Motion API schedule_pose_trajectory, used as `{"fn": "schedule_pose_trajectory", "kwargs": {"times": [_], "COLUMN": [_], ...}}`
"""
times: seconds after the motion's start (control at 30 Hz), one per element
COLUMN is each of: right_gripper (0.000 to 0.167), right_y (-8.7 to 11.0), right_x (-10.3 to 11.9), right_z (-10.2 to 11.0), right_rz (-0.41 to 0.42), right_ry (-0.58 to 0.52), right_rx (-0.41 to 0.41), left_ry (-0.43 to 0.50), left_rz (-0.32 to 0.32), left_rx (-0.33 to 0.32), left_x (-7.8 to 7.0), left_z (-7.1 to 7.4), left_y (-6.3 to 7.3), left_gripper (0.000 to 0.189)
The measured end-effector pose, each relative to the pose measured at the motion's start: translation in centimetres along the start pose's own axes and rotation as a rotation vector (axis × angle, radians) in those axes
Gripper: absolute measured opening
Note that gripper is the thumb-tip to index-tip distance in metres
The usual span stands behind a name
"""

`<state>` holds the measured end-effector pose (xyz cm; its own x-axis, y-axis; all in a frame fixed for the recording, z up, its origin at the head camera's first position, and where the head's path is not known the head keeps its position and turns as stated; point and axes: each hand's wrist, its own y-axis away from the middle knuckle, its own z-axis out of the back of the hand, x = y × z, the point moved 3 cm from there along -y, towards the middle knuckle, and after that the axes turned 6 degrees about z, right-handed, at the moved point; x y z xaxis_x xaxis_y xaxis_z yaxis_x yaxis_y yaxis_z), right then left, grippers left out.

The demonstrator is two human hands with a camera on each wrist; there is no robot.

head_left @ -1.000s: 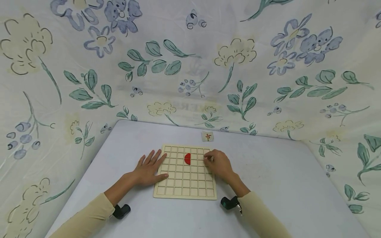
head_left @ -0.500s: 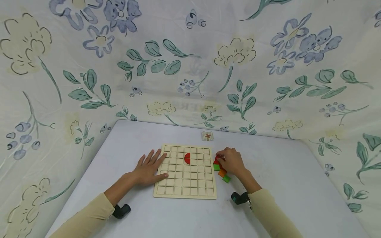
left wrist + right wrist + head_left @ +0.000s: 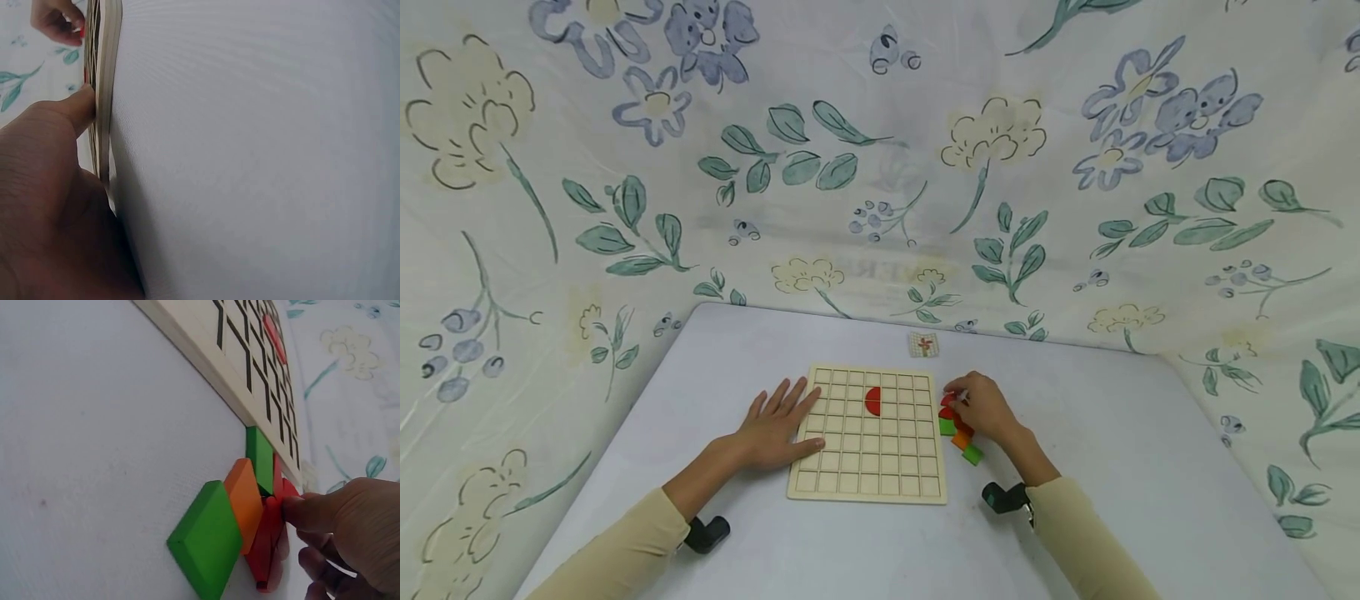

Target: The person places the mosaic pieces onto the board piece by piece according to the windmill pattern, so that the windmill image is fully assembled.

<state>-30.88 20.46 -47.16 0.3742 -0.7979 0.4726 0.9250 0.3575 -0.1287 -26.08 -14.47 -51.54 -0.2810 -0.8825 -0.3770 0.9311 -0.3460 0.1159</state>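
Observation:
A pale wooden grid board (image 3: pixel 868 475) lies on the table, with two red quarter-round pieces (image 3: pixel 873 401) forming a half disc in its upper middle. My left hand (image 3: pixel 775 427) rests flat along the board's left edge, fingers spread; the left wrist view shows its thumb against the board's side. Just beyond the right edge, my right hand (image 3: pixel 987 404) pinches a red piece (image 3: pixel 289 488) between thumb and fingers. Below those fingertips lie more red pieces (image 3: pixel 265 534), a small green block (image 3: pixel 259 459), an orange block (image 3: pixel 244 500) and another green block (image 3: pixel 206 537).
A small patterned card (image 3: pixel 923 344) with a reddish figure on a grid lies behind the board. The white table (image 3: pixel 1097 467) meets a flower-printed cloth (image 3: pixel 880 208) at the back and sides. Black cameras (image 3: pixel 706 533) are strapped to both wrists.
My right hand has moved right, off the board's edge to the coloured pieces, which it was covering before. Over the last half second it barely shifts. My left hand stays put.

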Motion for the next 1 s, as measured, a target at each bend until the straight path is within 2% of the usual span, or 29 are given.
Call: {"fn": "schedule_pose_trajectory", "kwargs": {"times": [0.17, 0.33, 0.63, 1.0], "right_gripper": [0.012, 0.008, 0.01, 0.015], "right_y": [0.1, 0.0, -0.9, -2.2], "right_x": [0.4, 1.1, 3.8, 5.8], "right_z": [0.3, 0.2, -0.2, -2.3], "right_rz": [-0.035, -0.018, 0.114, 0.245], "right_ry": [-0.05, -0.089, -0.181, -0.213], "right_rx": [0.019, -0.014, -0.054, 0.023], "left_ry": [-0.004, -0.009, -0.016, -0.013], "left_rz": [0.006, 0.003, 0.005, 0.006], "left_rx": [0.005, -0.008, -0.008, -0.004], "left_x": [0.1, 0.3, 0.2, 0.0], "left_z": [-0.1, -0.4, -0.2, 0.0], "left_y": [-0.1, -0.2, -0.1, 0.1], "left_gripper": [0.092, 0.093, 0.094, 0.093]}}
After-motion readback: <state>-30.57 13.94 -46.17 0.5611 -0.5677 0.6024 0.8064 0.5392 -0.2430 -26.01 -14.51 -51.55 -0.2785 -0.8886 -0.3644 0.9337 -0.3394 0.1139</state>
